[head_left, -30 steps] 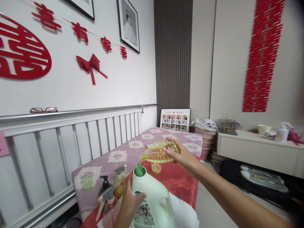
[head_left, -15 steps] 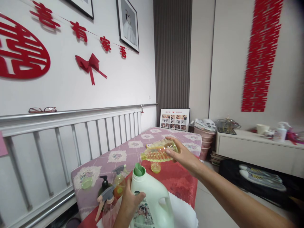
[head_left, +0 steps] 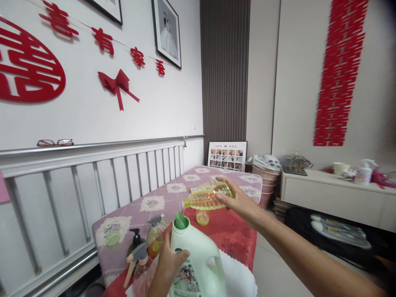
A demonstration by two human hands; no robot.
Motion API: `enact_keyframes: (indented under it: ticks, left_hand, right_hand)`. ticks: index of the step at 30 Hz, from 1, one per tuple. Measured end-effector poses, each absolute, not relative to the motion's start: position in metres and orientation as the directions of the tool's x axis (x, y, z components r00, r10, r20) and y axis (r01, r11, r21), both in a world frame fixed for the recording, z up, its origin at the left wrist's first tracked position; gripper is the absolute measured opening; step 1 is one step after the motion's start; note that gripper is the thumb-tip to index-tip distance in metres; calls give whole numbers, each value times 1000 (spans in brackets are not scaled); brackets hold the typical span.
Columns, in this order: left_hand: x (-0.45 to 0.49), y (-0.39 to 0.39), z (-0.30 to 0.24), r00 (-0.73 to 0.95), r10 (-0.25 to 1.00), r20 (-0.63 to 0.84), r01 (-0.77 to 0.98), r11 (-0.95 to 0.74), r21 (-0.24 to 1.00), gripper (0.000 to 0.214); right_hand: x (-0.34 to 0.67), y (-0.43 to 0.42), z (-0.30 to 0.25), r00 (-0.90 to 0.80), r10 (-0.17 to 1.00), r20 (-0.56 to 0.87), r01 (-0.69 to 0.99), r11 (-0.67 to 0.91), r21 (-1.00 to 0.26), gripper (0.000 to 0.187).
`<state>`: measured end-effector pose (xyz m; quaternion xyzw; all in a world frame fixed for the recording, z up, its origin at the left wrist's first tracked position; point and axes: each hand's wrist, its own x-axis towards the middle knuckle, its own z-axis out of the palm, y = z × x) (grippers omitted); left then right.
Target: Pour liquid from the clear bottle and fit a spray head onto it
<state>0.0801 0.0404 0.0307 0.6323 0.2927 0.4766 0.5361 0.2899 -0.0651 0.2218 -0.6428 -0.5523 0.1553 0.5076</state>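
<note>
My right hand [head_left: 239, 201] grips a clear plastic bottle [head_left: 206, 197] of yellow liquid, held nearly flat with its mouth pointing left and slightly down. Below it a small yellow cup [head_left: 202, 217] stands on the red cloth [head_left: 230, 235]. My left hand [head_left: 169, 260] is wrapped round the side of a large white jug [head_left: 198, 260] with a green spout, at the near end of the table.
Three spray and pump bottles [head_left: 145, 247] stand left of the jug. A green lid [head_left: 113, 238] lies on the purple patterned cloth [head_left: 173, 194]. A white railing [head_left: 93, 177] runs along the left, glasses [head_left: 55, 142] on top. A white cabinet [head_left: 337, 194] and pink baskets [head_left: 266, 181] stand at right.
The view has shifted slightly. Both hands and the bottle stay almost where they were.
</note>
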Motion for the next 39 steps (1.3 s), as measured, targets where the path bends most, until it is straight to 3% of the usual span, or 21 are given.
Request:
enact_keyframes:
  ticks: [6, 23, 39]
  left_hand:
    - [80, 38, 36, 362, 888, 284, -138, -250, 958, 79]
    - [80, 38, 37, 383, 887, 258, -115, -232, 966, 95]
    - [80, 40, 38, 399, 875, 275, -129, -243, 961, 87]
  right_hand:
    - [290, -66, 223, 330, 873, 360, 567, 122, -815, 70]
    - [288, -68, 229, 321, 884, 339, 574, 103, -812, 75]
    - [289, -63, 231, 292, 887, 358, 605, 118, -787, 74]
